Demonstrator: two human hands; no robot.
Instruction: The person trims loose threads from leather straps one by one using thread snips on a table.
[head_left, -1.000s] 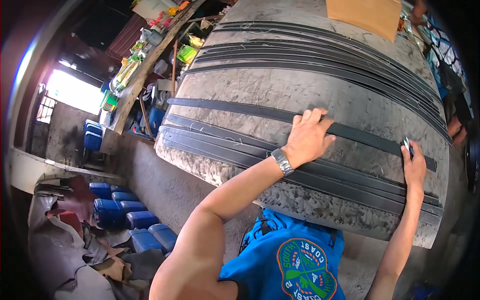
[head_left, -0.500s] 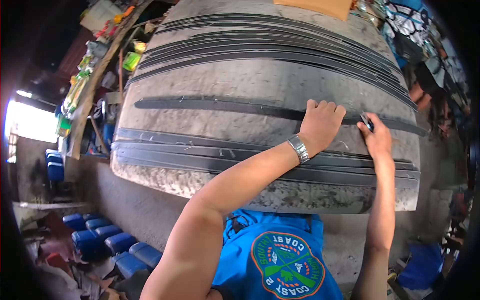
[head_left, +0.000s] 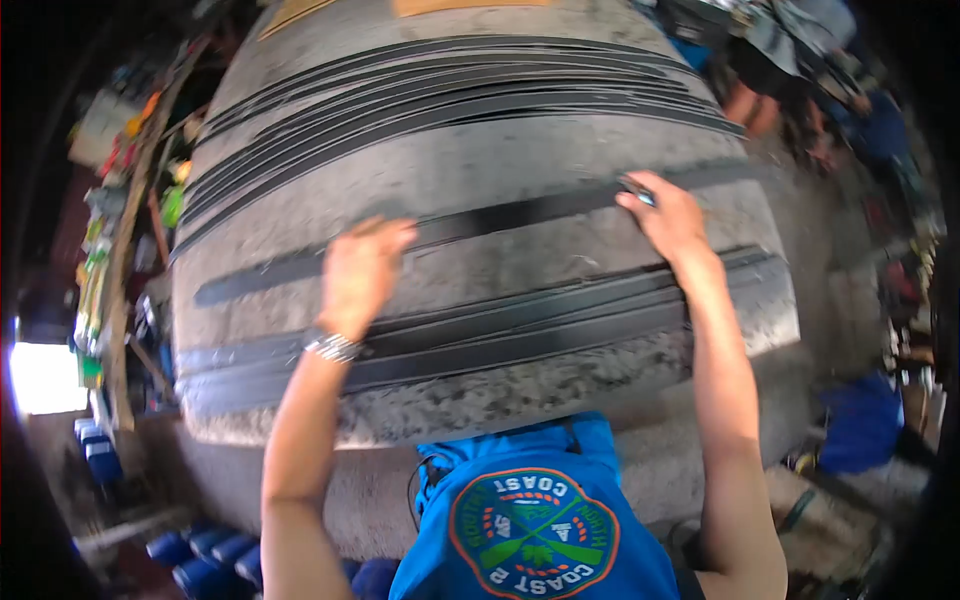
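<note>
A long dark strip (head_left: 500, 217) lies across the middle of the worktable (head_left: 560, 150), looking like rubber or leather. My left hand (head_left: 362, 275), with a metal watch on its wrist, is over the left part of this strip; motion blurs its curled fingers, so its grip cannot be made out. My right hand (head_left: 672, 220) is closed around a small shiny metal tool (head_left: 640, 192), held at the strip's right part. The tool's kind is mostly hidden by the fingers. Nearer my body lie several more dark strips (head_left: 500, 325).
A bundle of dark strips (head_left: 470, 95) spans the table's far side, with brown sheet material (head_left: 470, 6) behind it. Blue containers (head_left: 205, 575) stand on the floor at lower left. A wooden beam (head_left: 130, 250) runs along the left. Another person (head_left: 765, 85) is at upper right.
My left hand has slid far left along the strip, away from my right hand. My right hand still holds the metal tool. The whole view has shifted and tilted.
</note>
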